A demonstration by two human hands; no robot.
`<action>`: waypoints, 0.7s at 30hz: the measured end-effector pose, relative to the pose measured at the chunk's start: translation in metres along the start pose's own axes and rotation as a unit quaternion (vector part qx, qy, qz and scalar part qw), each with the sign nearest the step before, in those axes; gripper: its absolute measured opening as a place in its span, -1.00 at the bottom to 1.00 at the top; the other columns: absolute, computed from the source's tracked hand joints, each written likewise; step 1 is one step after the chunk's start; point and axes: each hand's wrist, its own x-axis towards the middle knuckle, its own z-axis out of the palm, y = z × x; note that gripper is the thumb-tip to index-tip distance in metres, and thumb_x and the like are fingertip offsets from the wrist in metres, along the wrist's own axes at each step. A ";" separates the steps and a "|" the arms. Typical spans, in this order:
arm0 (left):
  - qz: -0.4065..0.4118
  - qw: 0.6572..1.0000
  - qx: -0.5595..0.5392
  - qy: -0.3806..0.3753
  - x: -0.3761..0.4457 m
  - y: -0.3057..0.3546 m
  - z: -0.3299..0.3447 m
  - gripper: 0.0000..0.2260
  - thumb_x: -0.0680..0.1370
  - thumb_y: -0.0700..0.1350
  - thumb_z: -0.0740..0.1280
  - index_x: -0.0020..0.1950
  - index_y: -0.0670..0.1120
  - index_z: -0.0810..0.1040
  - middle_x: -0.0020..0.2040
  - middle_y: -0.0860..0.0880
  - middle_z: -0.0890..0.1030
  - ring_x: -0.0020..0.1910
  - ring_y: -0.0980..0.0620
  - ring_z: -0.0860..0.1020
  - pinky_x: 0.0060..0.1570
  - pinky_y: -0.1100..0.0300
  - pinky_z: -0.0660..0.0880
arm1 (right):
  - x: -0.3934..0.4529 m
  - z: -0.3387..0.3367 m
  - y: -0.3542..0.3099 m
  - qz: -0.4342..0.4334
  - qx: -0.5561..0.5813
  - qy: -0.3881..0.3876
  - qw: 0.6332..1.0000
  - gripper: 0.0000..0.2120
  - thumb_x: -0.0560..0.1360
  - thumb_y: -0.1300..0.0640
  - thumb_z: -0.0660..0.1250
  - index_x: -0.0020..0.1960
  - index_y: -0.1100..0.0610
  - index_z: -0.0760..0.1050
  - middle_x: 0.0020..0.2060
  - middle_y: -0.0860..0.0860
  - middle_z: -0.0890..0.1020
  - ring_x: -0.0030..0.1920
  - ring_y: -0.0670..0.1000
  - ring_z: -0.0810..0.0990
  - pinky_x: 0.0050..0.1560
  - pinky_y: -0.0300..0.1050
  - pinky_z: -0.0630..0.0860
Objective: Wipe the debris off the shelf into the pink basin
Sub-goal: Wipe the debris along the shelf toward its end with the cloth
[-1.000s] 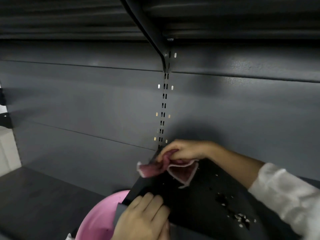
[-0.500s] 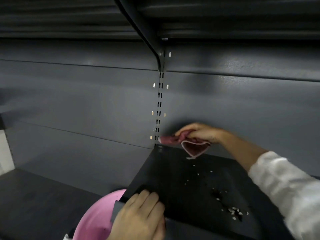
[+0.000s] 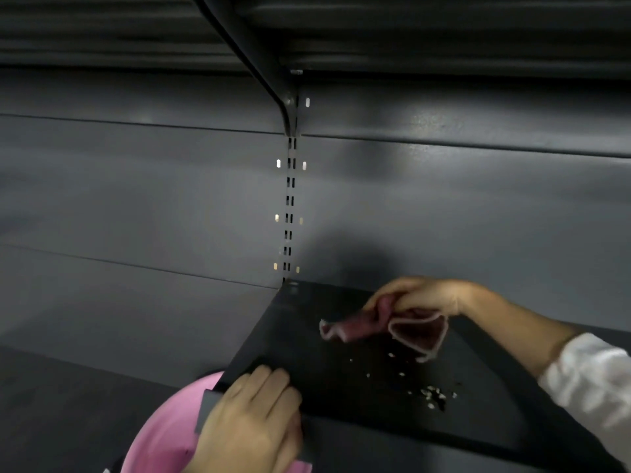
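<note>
The right hand (image 3: 421, 295) pinches a bunched reddish cloth (image 3: 386, 327) over the back of the dark shelf (image 3: 327, 380), its loose end trailing toward 9 o'clock. Pale crumbs (image 3: 432, 396) lie scattered at 5 o'clock from the cloth, apart from it. The left hand (image 3: 251, 418) grips the shelf's front-left corner, fingers folded over the edge. The pink basin (image 3: 164, 438) sits below that corner, at 7 o'clock

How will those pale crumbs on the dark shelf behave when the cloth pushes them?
The pale crumbs look tiny and loose, so probably light and apt to scatter. The dark metal shelf seems smooth; they should slide easily. The floppy reddish cloth droops from the right hand, so some may slip past.
</note>
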 end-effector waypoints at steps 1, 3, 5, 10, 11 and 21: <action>0.004 1.000 -0.004 -0.001 0.000 -0.001 -0.001 -0.78 0.30 -0.15 0.21 -0.48 -0.12 0.58 -0.44 -0.11 0.58 -0.30 -0.02 0.30 -0.34 0.17 0.30 | -0.008 -0.010 0.004 -0.001 0.042 0.059 0.997 -0.63 0.42 0.46 0.10 0.05 0.13 0.49 -0.23 -0.15 0.72 -0.23 -0.20 0.65 -0.22 -0.37 0.57; 0.010 1.000 -0.009 -0.004 0.000 -0.002 -0.003 -0.80 0.30 -0.14 0.22 -0.48 -0.13 0.58 -0.45 -0.11 0.56 -0.31 -0.02 0.28 -0.36 0.16 0.28 | -0.024 -0.026 0.018 0.014 0.073 0.169 0.983 -0.62 0.48 0.48 0.07 0.18 0.22 0.44 -0.18 -0.07 0.69 -0.30 -0.18 0.65 -0.28 -0.34 0.59; 0.016 1.000 -0.016 -0.004 0.000 -0.003 -0.003 -0.80 0.30 -0.13 0.22 -0.47 -0.13 0.58 -0.44 -0.11 0.56 -0.31 -0.02 0.28 -0.36 0.17 0.27 | -0.034 -0.025 0.036 0.058 0.049 0.217 0.973 -0.62 0.51 0.46 0.05 0.27 0.24 0.37 -0.19 -0.05 0.67 -0.39 -0.22 0.62 -0.34 -0.39 0.55; 0.005 1.000 -0.029 0.001 -0.002 -0.002 0.001 -0.79 0.31 -0.13 0.21 -0.46 -0.12 0.58 -0.43 -0.10 0.57 -0.29 -0.02 0.31 -0.34 0.21 0.28 | -0.034 0.012 0.047 0.076 -0.004 0.189 0.979 -0.63 0.48 0.49 0.07 0.21 0.30 0.43 -0.02 0.08 0.60 -0.22 -0.22 0.61 -0.15 -0.43 0.51; 0.004 0.999 -0.033 0.005 -0.003 -0.002 0.002 -0.78 0.32 -0.13 0.21 -0.46 -0.12 0.58 -0.43 -0.10 0.57 -0.29 -0.02 0.31 -0.32 0.21 0.28 | -0.035 0.020 0.043 0.073 -0.002 0.175 0.982 -0.62 0.48 0.48 0.09 0.17 0.21 0.48 -0.07 0.03 0.63 -0.21 -0.20 0.62 -0.15 -0.40 0.52; 0.023 0.998 -0.058 0.005 -0.006 -0.005 0.003 -0.77 0.36 -0.14 0.18 -0.41 -0.16 0.55 -0.39 -0.11 0.56 -0.28 -0.01 0.29 -0.28 0.17 0.25 | -0.098 0.033 0.015 0.036 0.064 0.388 0.919 -0.73 0.52 0.34 0.14 0.11 0.10 0.49 -0.36 -0.12 0.71 -0.37 -0.13 0.64 -0.29 -0.30 0.58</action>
